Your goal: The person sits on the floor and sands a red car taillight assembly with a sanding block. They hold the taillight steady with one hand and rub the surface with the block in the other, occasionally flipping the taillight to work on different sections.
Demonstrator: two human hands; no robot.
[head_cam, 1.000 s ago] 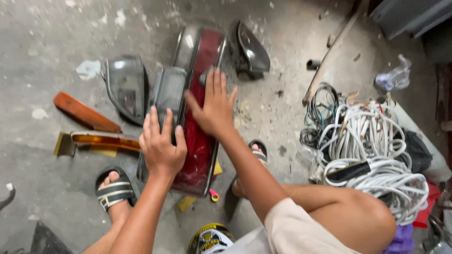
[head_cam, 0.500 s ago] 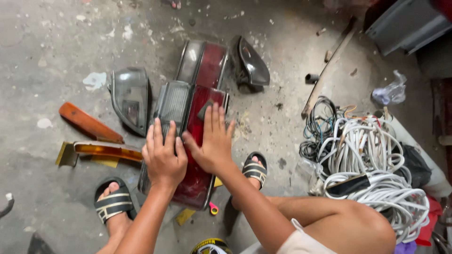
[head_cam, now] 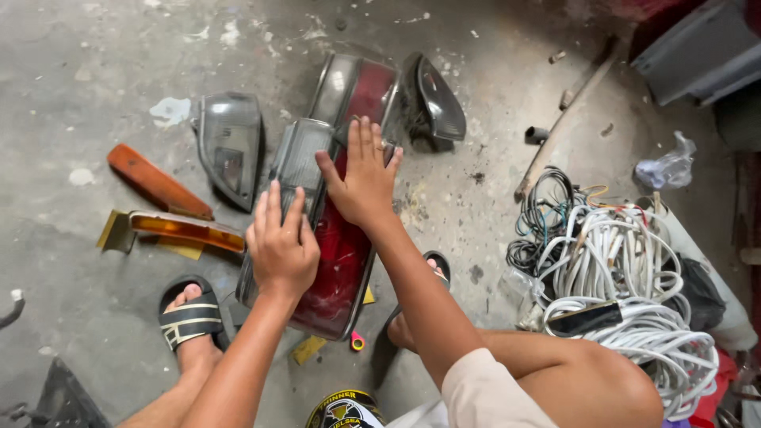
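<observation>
The fingers of the left hand (head_cam: pixel 281 246) are held straight and close together, laid flat, palm down, on the near part of a long red tail lamp (head_cam: pixel 337 261); nothing is gripped. The fingers of the right hand (head_cam: pixel 363 178) are likewise extended and slightly spread, pressed flat on the same lamp further from the body, with the thumb set out to the left; no grasp is seen. The lamp is lying on the concrete floor (head_cam: pixel 95 71) between the sandalled feet, its grey clear section (head_cam: pixel 300 154) just left of the right hand. A second red lamp (head_cam: pixel 357 83) is placed beyond it, end to end. A dark lamp housing (head_cam: pixel 230 147) is found to the left, and a black mirror housing (head_cam: pixel 436 103) to the upper right. An orange lens (head_cam: pixel 154 181) and an amber strip lamp (head_cam: pixel 186 230) are lying further left. A bundle of white cable (head_cam: pixel 626 277) is piled well to the right
</observation>
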